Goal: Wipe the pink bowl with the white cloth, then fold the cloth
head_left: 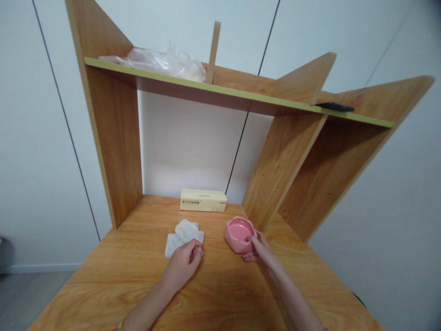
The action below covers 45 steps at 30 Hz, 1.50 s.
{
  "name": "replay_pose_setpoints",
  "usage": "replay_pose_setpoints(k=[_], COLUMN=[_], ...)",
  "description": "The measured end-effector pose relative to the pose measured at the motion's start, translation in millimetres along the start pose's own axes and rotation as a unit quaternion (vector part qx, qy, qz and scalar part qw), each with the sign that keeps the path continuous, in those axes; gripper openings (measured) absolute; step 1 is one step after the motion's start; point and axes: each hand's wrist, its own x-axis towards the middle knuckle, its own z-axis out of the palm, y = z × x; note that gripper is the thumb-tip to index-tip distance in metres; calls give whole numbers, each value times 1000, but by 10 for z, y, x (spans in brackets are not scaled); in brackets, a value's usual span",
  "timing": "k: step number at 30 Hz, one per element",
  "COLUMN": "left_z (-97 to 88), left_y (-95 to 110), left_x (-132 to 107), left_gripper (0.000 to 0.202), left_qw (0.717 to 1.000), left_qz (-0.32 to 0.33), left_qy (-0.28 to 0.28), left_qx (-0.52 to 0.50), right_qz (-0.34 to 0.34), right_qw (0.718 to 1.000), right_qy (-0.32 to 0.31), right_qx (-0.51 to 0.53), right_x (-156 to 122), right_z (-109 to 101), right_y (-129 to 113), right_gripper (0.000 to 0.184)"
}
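Observation:
A pink, angular ashtray (237, 246) is gripped at its right side by my right hand (260, 248), with the thumb over the rim and the other fingers outside and below. Whether its base touches the desk I cannot tell. My left hand (186, 263) is closed in a pinch at the front right edge of a white folded cloth (186, 230). A small orange spot shows at its fingertips, too small to name. Part of the cloth is hidden behind that hand.
A cream-coloured long box (203, 201) lies at the back of the wooden desk (138, 276). Overhead, a shelf (234, 96) carries a clear plastic bag (165, 62) and a flat black item (335, 107). Upright wooden panels (287, 156) stand on the right.

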Motion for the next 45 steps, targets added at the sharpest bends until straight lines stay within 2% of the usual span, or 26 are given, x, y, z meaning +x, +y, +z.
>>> replay_pose_setpoints(k=[9, 14, 19, 21, 23, 24, 25, 27, 31, 33, 35, 37, 39, 42, 45], left_z=[55, 104, 6, -84, -184, -231, -272, -331, -352, -339, -329, -325, -320, -296, -251], left_y=[3, -25, -74, -115, -164, -188, -211, -249, -286, -290, -288, -282, -271, -244, -209], left_x=[-20, -32, 9, 50, 95, 116, 135, 164, 182, 182, 182, 181, 176, 164, 150], left_gripper=[18, 16, 14, 15, 15, 13, 12, 13, 16, 16, 16, 15, 14, 13, 14], left_qw=[1000, 1000, 1000, 999, 997, 996, 995, 993, 991, 990, 989, 990, 990, 994, 997], left_qz=[-1, 6, 7, 1, -11, -17, -24, -35, -50, -57, -59, -59, -58, -48, -19], left_qy=[10, 1, 12, 41, 72, 87, 99, 114, 125, 130, 132, 132, 126, 96, 55], left_qx=[-24, -12, 25, 27, 16, 6, -4, -17, -21, -15, -6, -1, 7, 38, 59], right_qz=[-22, -8, -17, -58, -156, -222, -273, -342, -408, -423, -423, -413, -399, -371, -336], right_qw=[999, 995, 989, 981, 949, 915, 882, 834, 758, 731, 715, 718, 743, 809, 883], right_qy=[-11, -33, -26, 4, 62, 94, 102, 57, -34, -40, -35, -26, -9, 16, 36], right_qx=[-46, -89, -146, -187, -268, -324, -371, -430, -507, -534, -555, -560, -538, -456, -324], right_x=[122, 148, 148, 82, -50, -139, -236, -432, -666, -673, -629, -565, -499, -419, -366], right_z=[-1, 34, -30, -35, 46, 133, 252, 566, 1237, 1457, 1562, 1563, 1485, 1279, 1033], right_y=[28, 45, 40, -19, -106, -151, -191, -244, -227, -189, -159, -145, -140, -125, -62], right_gripper=[54, 52, 47, 45, 46, 45, 43, 35, 27, 29, 28, 23, 20, 19, 11])
